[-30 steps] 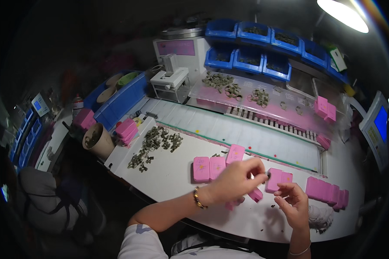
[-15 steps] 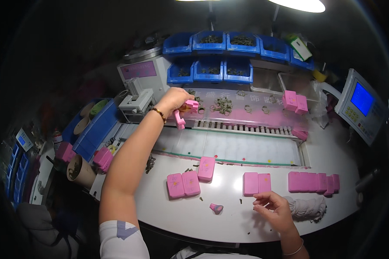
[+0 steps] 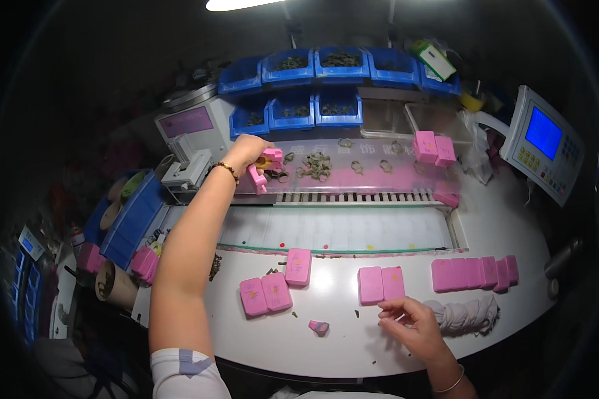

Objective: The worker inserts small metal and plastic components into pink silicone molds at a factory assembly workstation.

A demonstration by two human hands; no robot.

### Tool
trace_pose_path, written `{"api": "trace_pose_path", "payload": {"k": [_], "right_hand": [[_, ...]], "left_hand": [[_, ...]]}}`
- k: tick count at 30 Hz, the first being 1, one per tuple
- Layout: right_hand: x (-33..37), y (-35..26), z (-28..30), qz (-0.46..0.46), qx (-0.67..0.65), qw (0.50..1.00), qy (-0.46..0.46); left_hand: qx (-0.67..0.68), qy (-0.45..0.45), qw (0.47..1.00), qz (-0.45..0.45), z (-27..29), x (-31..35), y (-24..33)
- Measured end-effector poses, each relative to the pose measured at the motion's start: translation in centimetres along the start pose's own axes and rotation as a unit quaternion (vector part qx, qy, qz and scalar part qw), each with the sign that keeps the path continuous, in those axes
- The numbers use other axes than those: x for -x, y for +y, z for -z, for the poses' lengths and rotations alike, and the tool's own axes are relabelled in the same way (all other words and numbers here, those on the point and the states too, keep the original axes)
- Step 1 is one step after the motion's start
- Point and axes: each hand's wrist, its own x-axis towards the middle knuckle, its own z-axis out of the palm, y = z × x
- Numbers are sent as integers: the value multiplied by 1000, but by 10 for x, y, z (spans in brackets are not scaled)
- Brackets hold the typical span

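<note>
Reaching far out, my left hand [image 3: 243, 153] grips a pink rubber mould [image 3: 257, 181], its pink parts spread apart with a yellowish patch between them. It hangs over the left end of a clear sheet. A pile of dark green rings [image 3: 316, 166] lies on that sheet, to the right of the mould. My right hand [image 3: 416, 330] hovers over the front of the white table [image 3: 259, 342], thumb apart from curled fingers, and nothing can be seen between them. Close to its fingertips stand two pink blocks [image 3: 381, 284]. A small pink-and-grey piece [image 3: 319, 327] lies to its left.
Three pink blocks [image 3: 267, 294] sit left of centre, and a pink row [image 3: 474, 274] stands at right beside a bunched white cloth [image 3: 469, 314]. Blue bins [image 3: 288, 113] rise behind. A white machine [image 3: 192, 136] is at back left, a screen panel [image 3: 544, 143] at right.
The whole view has shifted, so the bench sits further left in the picture. My left hand still grips the spread mould near the rings. My right hand has hardly moved.
</note>
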Motion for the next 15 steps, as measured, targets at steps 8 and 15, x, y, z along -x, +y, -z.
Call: {"api": "trace_pose_path", "payload": {"k": [8,15], "right_hand": [[0,-9,-9,26,-2,1000,-7],[-6,-40,-32,312,65,948,8]], "left_hand": [[389,-72,917,-56,4,67,-30],[525,-277,802,70,-113,206,-85]]}}
